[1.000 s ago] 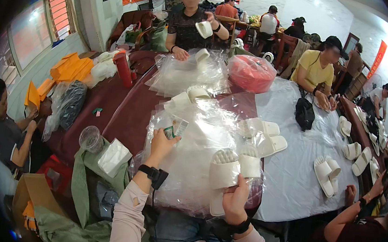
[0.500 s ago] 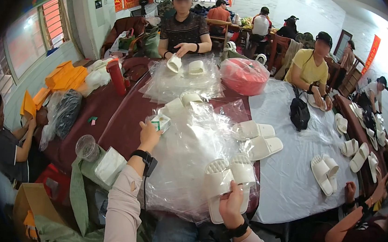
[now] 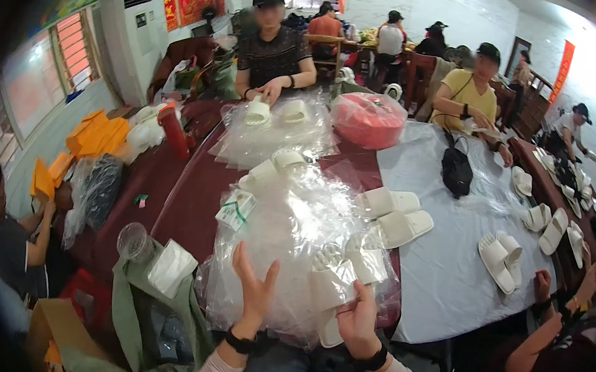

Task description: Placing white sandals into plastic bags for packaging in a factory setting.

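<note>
White slippers (image 3: 332,281) extend forward from the right grip (image 3: 359,318).

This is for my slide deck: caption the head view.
Right hand holding white slippers, left hand open over clear plastic bags.

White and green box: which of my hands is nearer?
Left. Your left hand is below the box in the picture; your right hand is farther off, lower right, at the white slippers.

Box (image 3: 236,210) on plastic bags (image 3: 283,224), slippers (image 3: 334,284) to right, tub (image 3: 135,243) to left
</note>
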The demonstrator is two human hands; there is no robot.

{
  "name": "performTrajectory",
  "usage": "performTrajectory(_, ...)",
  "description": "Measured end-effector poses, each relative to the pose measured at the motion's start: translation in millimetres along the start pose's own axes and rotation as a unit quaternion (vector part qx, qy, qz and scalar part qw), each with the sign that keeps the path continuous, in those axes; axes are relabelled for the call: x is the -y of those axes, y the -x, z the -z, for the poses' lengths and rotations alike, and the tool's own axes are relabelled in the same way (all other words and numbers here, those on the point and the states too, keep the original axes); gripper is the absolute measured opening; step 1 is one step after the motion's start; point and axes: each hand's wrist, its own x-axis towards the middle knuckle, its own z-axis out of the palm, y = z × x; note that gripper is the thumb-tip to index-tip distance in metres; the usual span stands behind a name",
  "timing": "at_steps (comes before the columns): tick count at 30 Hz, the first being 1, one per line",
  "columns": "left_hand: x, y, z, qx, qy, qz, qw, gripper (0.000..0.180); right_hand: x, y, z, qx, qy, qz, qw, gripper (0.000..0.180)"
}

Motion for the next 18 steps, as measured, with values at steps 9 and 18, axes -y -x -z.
performTrajectory(9,-24,27,4,0.226,0.489,0.179,0.823,0.073,-1,14,-29,0.123,-0.009,-0.007,0.992,0.039)
performTrajectory(18,16,8,-19,0.358,0.513,0.299,0.721,0.053,-34,16,-36,0.119,-0.084,-0.043,0.988,0.040)
